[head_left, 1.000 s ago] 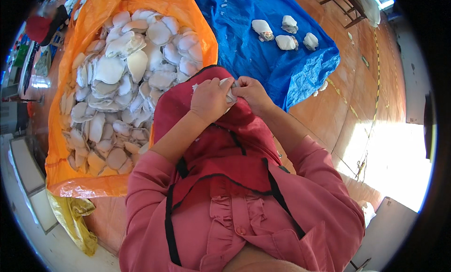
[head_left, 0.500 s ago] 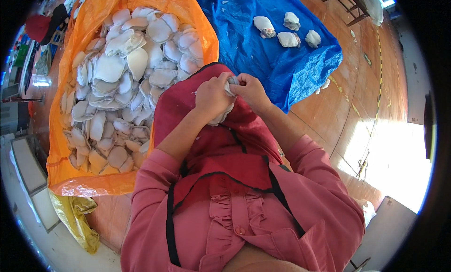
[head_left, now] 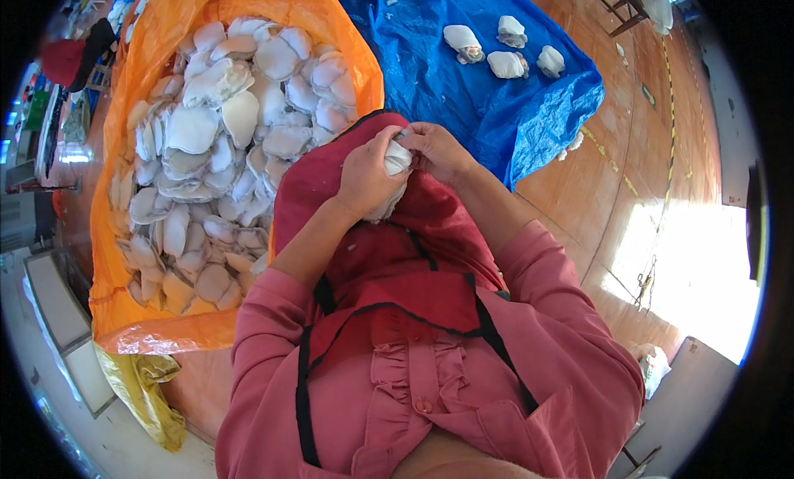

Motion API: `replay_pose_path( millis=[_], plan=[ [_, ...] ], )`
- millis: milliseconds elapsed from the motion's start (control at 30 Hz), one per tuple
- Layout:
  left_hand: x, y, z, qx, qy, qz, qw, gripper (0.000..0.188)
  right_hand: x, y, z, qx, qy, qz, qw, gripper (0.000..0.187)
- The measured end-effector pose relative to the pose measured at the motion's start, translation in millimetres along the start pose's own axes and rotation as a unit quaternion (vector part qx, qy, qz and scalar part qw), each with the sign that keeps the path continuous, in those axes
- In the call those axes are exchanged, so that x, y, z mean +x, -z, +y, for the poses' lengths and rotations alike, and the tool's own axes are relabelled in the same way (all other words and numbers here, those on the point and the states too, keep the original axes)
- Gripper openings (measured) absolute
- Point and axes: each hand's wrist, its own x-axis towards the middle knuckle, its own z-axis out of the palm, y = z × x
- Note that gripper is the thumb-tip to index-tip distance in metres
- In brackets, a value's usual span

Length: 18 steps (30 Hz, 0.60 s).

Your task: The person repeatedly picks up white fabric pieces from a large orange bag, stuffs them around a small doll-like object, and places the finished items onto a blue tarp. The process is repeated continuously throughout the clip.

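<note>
On my lap, over a dark red apron (head_left: 331,156), a small bundle of soft white fabric pads (head_left: 397,159) is held between my two hands. My left hand (head_left: 368,173) wraps round it, with the thumb along the near side. At its upper right edge the fingertips of my right hand (head_left: 440,152) are pinched together; exactly what they grip there is hidden. Part of the bundle shows below my left palm. Just to the left, many loose rounded white pads (head_left: 194,130) lie heaped in a big orange plastic sack (head_left: 165,334).
Beyond my knees, right of the sack, a blue plastic sheet (head_left: 422,61) carries several white bundles (head_left: 506,64). A crumpled yellow bag (head_left: 149,396) lies at lower left. Wooden table legs (head_left: 624,16) stand far right on the reddish tiled floor (head_left: 579,206).
The bundle has turned slightly in my left hand, showing more white. My right fingertips have shifted up and a little left along its edge. The camera view has moved slightly.
</note>
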Motion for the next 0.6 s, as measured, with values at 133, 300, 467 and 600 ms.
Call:
replay_pose_path(
  millis=[133, 300, 467, 600],
  plan=[
    [1, 2, -3, -0.008, -0.026, 0.002, 1.0, 0.067, 8, 9, 2, -0.019, 0.017, 0.01, 1.0, 0.011],
    [-4, 8, -3, -0.017, -0.004, 0.001, 1.0, 0.071, -1, 3, -10, -0.089, 0.021, 0.031, 0.995, 0.011],
    [2, 23, 3, -0.039, 0.049, -0.105, 0.992, 0.063, -5, 2, -21, -0.124, 0.004, 0.024, 0.992, 0.012],
    [8, 30, -3, -0.039, 0.022, -0.168, 0.985, 0.057, -6, 1, -21, -0.126, 0.009, 0.031, 0.992, 0.013]
  ],
)
